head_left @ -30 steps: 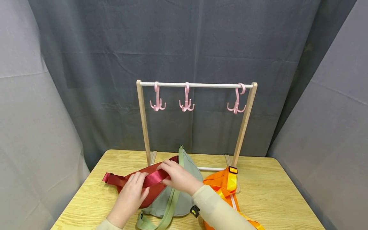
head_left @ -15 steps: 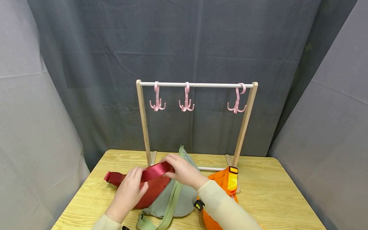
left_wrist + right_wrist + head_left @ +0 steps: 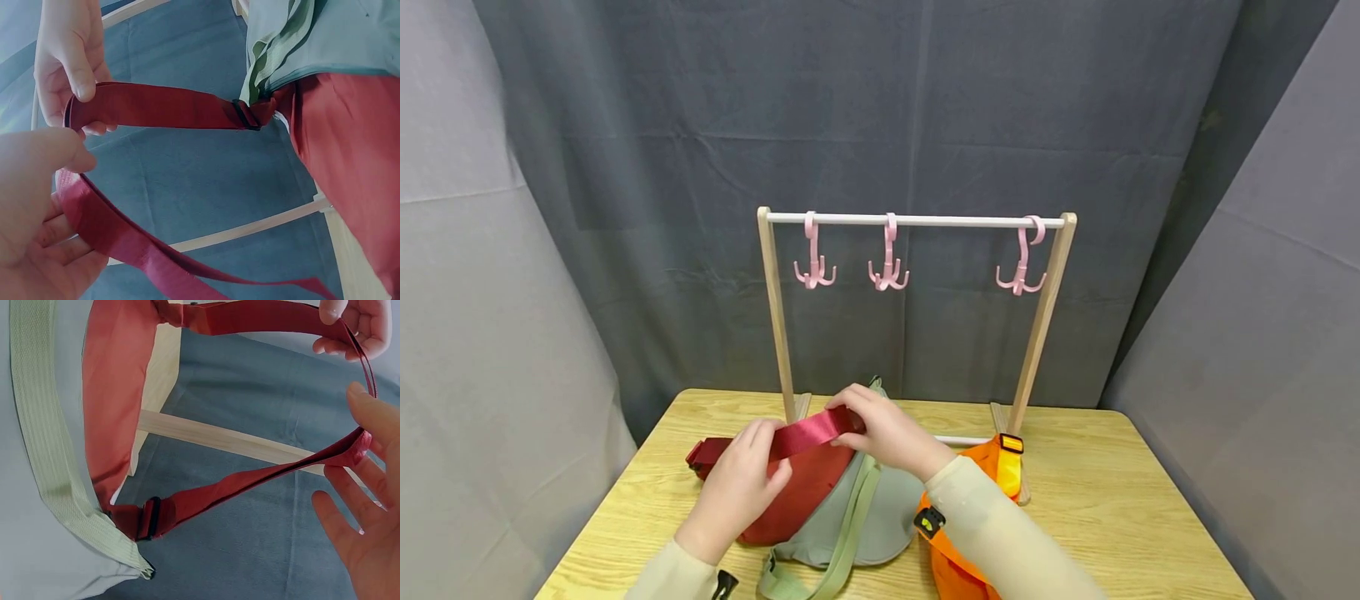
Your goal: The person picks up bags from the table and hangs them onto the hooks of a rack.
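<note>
A red sling bag [image 3: 801, 492] lies partly on a grey-green bag [image 3: 891, 512], and both hands hold its shiny red strap [image 3: 808, 433]. My left hand [image 3: 737, 487] grips the strap on the left with thumb and fingers. On the right, my right hand [image 3: 887, 429] pinches it near the strap's upper bend. Between them the strap is stretched in a raised band above the bag. In the right wrist view the strap [image 3: 250, 481] runs from a black slider [image 3: 149, 519] up to the right hand [image 3: 375, 481].
A wooden stand with a white rail [image 3: 955, 221] rises behind the bags, carrying three pink hooks, one being the middle hook [image 3: 889, 254]. An orange bag [image 3: 951, 558] with a black buckle [image 3: 929, 522] lies partly under the right sleeve. A pale green strap [image 3: 850, 525] crosses the grey-green bag.
Both hands have lifted the strap higher and moved slightly right and away. The red bag's left end has shifted right with them.
</note>
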Tool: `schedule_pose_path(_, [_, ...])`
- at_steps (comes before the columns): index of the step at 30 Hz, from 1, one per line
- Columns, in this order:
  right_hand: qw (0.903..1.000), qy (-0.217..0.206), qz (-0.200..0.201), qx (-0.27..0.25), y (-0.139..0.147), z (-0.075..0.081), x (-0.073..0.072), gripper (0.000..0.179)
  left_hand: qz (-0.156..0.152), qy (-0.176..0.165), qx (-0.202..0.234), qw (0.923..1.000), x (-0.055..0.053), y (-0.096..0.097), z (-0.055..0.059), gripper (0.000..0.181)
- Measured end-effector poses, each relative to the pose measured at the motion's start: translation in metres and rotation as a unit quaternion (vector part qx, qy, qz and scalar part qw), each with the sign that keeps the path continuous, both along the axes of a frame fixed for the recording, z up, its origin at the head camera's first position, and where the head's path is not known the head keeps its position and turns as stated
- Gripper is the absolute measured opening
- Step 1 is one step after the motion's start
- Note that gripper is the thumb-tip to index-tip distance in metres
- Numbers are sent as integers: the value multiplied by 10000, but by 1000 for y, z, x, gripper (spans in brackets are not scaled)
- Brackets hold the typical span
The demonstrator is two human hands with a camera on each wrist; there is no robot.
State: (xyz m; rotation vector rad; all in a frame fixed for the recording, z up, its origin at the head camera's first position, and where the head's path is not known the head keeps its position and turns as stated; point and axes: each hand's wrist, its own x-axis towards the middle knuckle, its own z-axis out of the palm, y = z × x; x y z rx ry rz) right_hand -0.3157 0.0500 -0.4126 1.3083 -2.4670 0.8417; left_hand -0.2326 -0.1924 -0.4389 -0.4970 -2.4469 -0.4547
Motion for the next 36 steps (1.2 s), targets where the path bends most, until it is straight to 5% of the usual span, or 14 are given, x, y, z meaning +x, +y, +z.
schedule_pose_path(30, [9969,-636,67,-462,14,24,-16,45,-118,-557,623,9964,-5,-11,28,47])
schedule_pose_path(36, [9947,-799,122,-642,15,26,-22,46,-260,-935,1170,9884,-9,-14,35,47])
